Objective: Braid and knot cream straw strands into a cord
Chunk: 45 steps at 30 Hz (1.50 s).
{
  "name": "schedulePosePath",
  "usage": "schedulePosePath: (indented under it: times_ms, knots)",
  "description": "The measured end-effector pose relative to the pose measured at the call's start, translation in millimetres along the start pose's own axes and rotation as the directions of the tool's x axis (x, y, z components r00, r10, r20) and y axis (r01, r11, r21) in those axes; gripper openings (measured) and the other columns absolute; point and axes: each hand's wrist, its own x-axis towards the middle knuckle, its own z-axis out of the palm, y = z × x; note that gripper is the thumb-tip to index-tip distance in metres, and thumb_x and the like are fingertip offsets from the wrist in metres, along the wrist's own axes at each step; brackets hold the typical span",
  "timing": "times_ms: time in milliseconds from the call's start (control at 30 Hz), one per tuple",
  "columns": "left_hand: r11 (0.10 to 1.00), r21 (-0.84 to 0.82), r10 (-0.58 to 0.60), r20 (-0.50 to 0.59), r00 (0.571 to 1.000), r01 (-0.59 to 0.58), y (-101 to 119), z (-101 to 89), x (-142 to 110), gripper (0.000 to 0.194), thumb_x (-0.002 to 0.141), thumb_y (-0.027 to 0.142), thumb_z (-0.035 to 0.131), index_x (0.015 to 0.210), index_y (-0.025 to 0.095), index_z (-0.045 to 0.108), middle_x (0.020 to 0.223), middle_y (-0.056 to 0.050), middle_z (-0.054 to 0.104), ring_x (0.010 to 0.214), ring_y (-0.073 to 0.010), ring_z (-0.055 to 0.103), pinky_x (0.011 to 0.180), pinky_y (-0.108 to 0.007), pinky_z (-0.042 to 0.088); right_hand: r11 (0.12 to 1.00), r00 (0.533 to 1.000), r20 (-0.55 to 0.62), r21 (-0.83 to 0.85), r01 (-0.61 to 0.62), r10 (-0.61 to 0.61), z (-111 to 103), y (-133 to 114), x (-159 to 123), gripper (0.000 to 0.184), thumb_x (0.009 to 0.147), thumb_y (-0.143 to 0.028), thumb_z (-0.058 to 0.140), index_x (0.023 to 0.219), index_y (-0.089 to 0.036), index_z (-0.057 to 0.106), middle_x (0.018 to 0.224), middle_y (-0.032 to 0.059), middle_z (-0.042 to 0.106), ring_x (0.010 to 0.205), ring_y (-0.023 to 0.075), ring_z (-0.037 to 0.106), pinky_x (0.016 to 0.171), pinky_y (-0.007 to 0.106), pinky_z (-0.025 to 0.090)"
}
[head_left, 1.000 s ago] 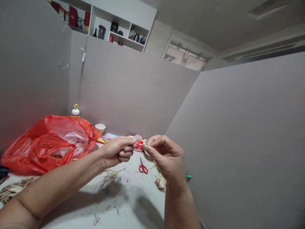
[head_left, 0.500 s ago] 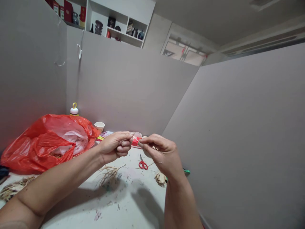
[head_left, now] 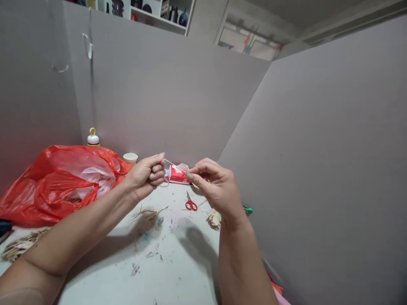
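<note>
A thin white thread (head_left: 173,164) runs taut between my two hands above the table. My left hand (head_left: 148,174) pinches one end between thumb and forefinger, its other fingers curled in. The other end is pinched by the thumb and fingertips of my right hand (head_left: 216,184). Below them, red-handled scissors (head_left: 191,205) lie on the table with the blades pointing away. A small bunch of dry, thin brown stalks (head_left: 151,214) rests left of the scissors. Beside my right wrist sits a pale, dried, papery bundle (head_left: 214,219), partly covered.
A large red plastic bag (head_left: 66,182) fills the table's left side, with a bottle (head_left: 93,139) and a paper cup (head_left: 130,158) behind it. A red box (head_left: 178,174) stands at the back. More dry fibres (head_left: 20,248) lie near my left forearm. Grey partitions (head_left: 159,93) surround the table.
My hands have moved apart, and a longer stretch of the thread shows between them. The view has tilted down a little, so the shelves sit higher and the red box shows more.
</note>
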Motion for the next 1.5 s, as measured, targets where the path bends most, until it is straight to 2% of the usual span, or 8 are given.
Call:
schedulePosePath:
  times_ms: [367, 567, 667, 767, 900, 1067, 1267, 1500]
  knots:
    - [1.0, 0.03, 0.001, -0.047, 0.999, 0.0, -9, -19.4, 31, 0.028, 0.082, 0.019, 0.056, 0.059, 0.015, 0.042, 0.042, 0.01, 0.027, 0.031, -0.0007, 0.022, 0.032, -0.013, 0.014, 0.924, 0.96, -0.019, 0.274, -0.265, 0.281, 8, 34, 9, 0.017, 0.069, -0.03, 0.071, 0.067, -0.016, 0.061, 0.06, -0.0026, 0.055, 0.053, 0.0076, 0.045, 0.05, 0.022, 0.037]
    - [0.897, 0.438, -0.111, 0.083, 0.99, 0.064, -37, -46.5, 55, 0.031, 0.08, 0.042, 0.055, 0.065, 0.016, 0.048, 0.049, 0.005, 0.041, 0.035, -0.0032, 0.033, 0.036, -0.016, 0.021, 0.881, 0.903, -0.158, 0.34, -0.33, 0.4, 4, 26, -8, 0.021, 0.065, -0.032, 0.073, 0.064, -0.016, 0.059, 0.057, -0.0029, 0.053, 0.051, 0.0079, 0.044, 0.049, 0.022, 0.037]
    - [0.418, 0.908, -0.132, 0.029, 0.991, 0.029, -61, -67.5, 66, 0.04, 0.078, 0.053, 0.049, 0.061, 0.016, 0.051, 0.053, -0.001, 0.052, 0.041, -0.0091, 0.044, 0.04, -0.02, 0.028, 0.891, 0.876, -0.199, 0.223, -0.396, 0.439, -2, 26, -19, 0.021, 0.064, -0.032, 0.072, 0.064, -0.015, 0.059, 0.057, -0.0027, 0.053, 0.051, 0.008, 0.043, 0.048, 0.022, 0.036]
    - [-0.194, 0.98, -0.178, 0.018, 0.984, -0.053, -81, -80.4, 68, 0.029, 0.061, 0.045, 0.066, 0.062, 0.017, 0.057, 0.062, -0.003, 0.059, 0.056, -0.0147, 0.052, 0.049, -0.023, 0.032, 0.872, 0.859, -0.148, 0.07, -0.485, 0.489, -7, 30, -32, 0.019, 0.065, -0.031, 0.069, 0.063, -0.015, 0.059, 0.057, -0.0018, 0.054, 0.051, 0.0089, 0.043, 0.048, 0.022, 0.035]
    - [-0.441, 0.886, -0.245, 0.032, 0.969, -0.141, -92, -84.0, 66, 0.01, 0.061, 0.029, 0.063, 0.066, 0.02, 0.064, 0.074, -0.004, 0.066, 0.067, -0.0187, 0.057, 0.057, -0.026, 0.035, 0.83, 0.829, -0.085, -0.036, -0.557, 0.553, -6, 39, -50, 0.017, 0.067, -0.031, 0.065, 0.063, -0.016, 0.058, 0.056, -0.0017, 0.053, 0.051, 0.0097, 0.044, 0.048, 0.023, 0.034]
    - [-0.213, 0.958, -0.23, 0.144, 0.962, -0.195, -87, -85.1, 70, 0.003, 0.062, 0.018, 0.058, 0.064, 0.018, 0.06, 0.067, -0.001, 0.064, 0.062, -0.0138, 0.054, 0.055, -0.023, 0.034, 0.808, 0.808, -0.057, -0.04, -0.588, 0.586, -5, 53, -69, 0.017, 0.067, -0.032, 0.063, 0.064, -0.016, 0.058, 0.06, -0.0006, 0.055, 0.054, 0.0101, 0.044, 0.049, 0.022, 0.033]
    - [0.595, 0.797, -0.384, 0.168, 0.908, 0.104, -63, -70.5, 67, 0.03, 0.067, 0.023, 0.067, 0.094, 0.014, 0.058, 0.072, -0.004, 0.067, 0.059, -0.0104, 0.057, 0.053, -0.021, 0.038, 0.802, 0.804, -0.022, -0.064, -0.594, 0.594, -10, 58, -79, 0.02, 0.07, -0.034, 0.062, 0.063, -0.016, 0.056, 0.058, -0.0021, 0.051, 0.054, 0.0096, 0.041, 0.05, 0.022, 0.032]
    - [0.764, 0.531, -0.574, 0.298, 0.763, 0.367, -73, -54.8, 58, 0.042, 0.067, 0.022, 0.072, 0.107, 0.014, 0.062, 0.068, 0.0, 0.063, 0.052, -0.0062, 0.054, 0.051, -0.02, 0.042, 0.857, 0.86, -0.102, -0.081, -0.508, 0.5, -6, 56, -80, 0.018, 0.073, -0.033, 0.062, 0.066, -0.016, 0.059, 0.061, -0.0004, 0.055, 0.057, 0.0114, 0.045, 0.053, 0.023, 0.034]
